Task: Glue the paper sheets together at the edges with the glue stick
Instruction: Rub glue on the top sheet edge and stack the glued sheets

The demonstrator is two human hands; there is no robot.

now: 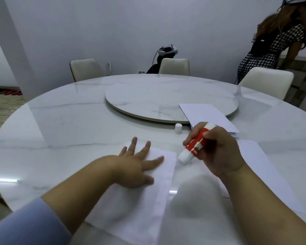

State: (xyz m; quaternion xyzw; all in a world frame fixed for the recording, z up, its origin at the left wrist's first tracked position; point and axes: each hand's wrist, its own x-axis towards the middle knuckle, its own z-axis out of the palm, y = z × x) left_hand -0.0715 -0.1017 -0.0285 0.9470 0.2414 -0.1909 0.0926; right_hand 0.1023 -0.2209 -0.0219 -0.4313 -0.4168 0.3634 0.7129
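Observation:
A white paper sheet [145, 200] lies on the marble table in front of me. My left hand [138, 165] rests flat on it, fingers spread. My right hand [219, 152] grips a red and white glue stick [194, 145], tilted with its white tip down at the sheet's top right corner. The white cap [178, 127] of the glue stick stands on the table just beyond. A second sheet [265, 174] lies to the right under my right arm. More paper [207, 115] lies further back, partly on the turntable.
A round marble turntable [166, 101] fills the table's middle. White chairs [174, 66] stand around the far side, one with a headset [167, 50] behind it. Another person [272, 48] stands at the far right, back turned.

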